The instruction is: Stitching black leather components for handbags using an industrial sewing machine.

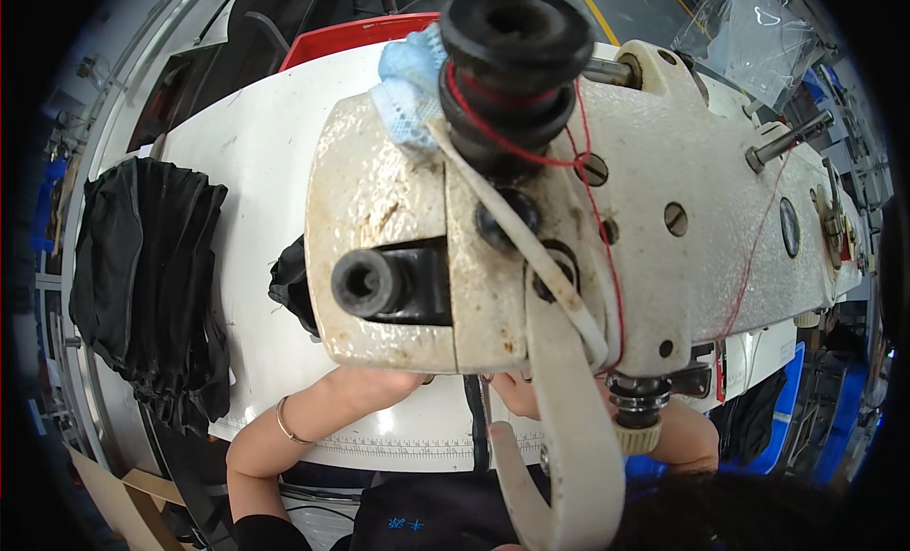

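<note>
A worn cream sewing machine head (379,181) covers the middle of the head view. Below its front edge, my left hand (381,385) reaches under it, and the fingers are hidden by the machine. Opposite, my right hand (515,395) lies by the white table, its fingers only partly showing. Between both hands a narrow black strip (477,423), which looks like zipper tape, runs toward my body over the table edge. Whether either hand grips it cannot be seen. Some black fabric (292,284) pokes out left of the machine head.
A thick stack of black fabric pieces (147,285) lies left on the white table (256,153). Red thread (595,214) winds round the black knob (512,67), beside a light blue cloth (408,86). A curved cream lever (578,418) hangs in front. Behind stands a red bin (360,34).
</note>
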A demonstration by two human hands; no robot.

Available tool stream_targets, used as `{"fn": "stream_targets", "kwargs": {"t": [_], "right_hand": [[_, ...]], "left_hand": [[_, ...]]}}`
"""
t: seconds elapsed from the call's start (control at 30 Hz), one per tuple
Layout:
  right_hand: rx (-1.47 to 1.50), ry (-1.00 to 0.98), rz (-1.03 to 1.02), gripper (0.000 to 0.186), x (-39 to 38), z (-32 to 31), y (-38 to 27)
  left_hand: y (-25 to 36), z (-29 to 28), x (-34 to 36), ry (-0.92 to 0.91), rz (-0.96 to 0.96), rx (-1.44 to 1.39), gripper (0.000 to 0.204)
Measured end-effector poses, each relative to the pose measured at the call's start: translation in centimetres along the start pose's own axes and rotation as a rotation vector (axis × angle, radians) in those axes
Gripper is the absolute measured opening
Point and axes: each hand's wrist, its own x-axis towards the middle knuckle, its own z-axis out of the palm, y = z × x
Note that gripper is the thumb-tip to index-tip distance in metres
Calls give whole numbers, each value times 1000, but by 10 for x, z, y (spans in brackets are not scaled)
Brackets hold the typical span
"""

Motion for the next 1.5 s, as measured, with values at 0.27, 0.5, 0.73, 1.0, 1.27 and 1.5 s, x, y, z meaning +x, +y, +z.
{"fn": "stream_targets", "kwargs": {"t": [0.27, 0.5, 0.73, 1.0, 1.27, 1.5], "right_hand": [[-12, -95, -30, 23, -4, -5, -1], [-46, -117, -44, 23, -5, -3, -1], [-84, -217, -9, 34, -11, -9, -9], [44, -173, 37, 35, -7, -10, -4], [752, -201, 424, 32, 0, -16, 4], [63, -174, 110, 26, 12, -29, 5]], "left_hand": [[2, -9, 5, -39, 11, -1, 32], [-2, -11, 9, -57, 11, -9, 31], [-1, -13, 10, -99, 13, -3, 31], [1, -7, 11, -32, -2, 28, 29], [17, -8, 14, 71, 30, 137, 30], [22, -16, 16, 51, 94, 164, 35]]}}
